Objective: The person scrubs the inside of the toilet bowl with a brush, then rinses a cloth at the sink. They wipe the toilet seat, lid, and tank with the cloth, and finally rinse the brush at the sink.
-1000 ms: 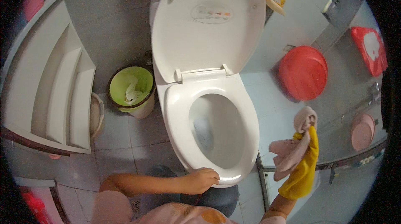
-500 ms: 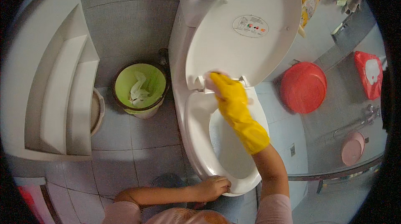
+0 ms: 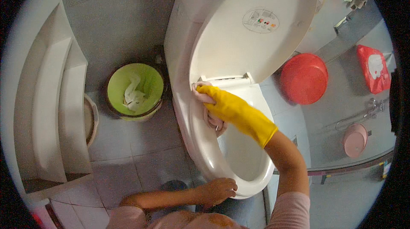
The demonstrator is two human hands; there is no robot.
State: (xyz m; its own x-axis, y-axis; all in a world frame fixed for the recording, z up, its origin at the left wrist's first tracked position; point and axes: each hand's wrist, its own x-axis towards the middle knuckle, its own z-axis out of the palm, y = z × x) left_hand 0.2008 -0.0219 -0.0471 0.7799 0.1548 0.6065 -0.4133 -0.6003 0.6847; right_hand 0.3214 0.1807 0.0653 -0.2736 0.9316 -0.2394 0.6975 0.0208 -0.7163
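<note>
My right hand [image 3: 220, 103], in a yellow rubber glove, is closed on a pale pink cloth [image 3: 216, 123]. The cloth is pressed against the left rear part of the white toilet seat [image 3: 206, 155], close to the hinge, and some of it hangs toward the bowl. Behind it the toilet lid [image 3: 256, 49] stands raised, with an oval sticker on its inner face. My bare left hand [image 3: 220, 190] has its fingers curled over the front edge of the seat.
Left of the toilet stands a green-lined waste bin [image 3: 143, 86] with crumpled tissue inside. White shelving [image 3: 51, 109] lines the far left. To the right, a red basin [image 3: 304, 78], a red packet [image 3: 373, 68] and a pink basin [image 3: 355, 140] are near the curved glass.
My right hand has moved with the cloth from the lid hinge to the left rear of the seat. My left hand stays at the front edge. The whole view has shifted slightly.
</note>
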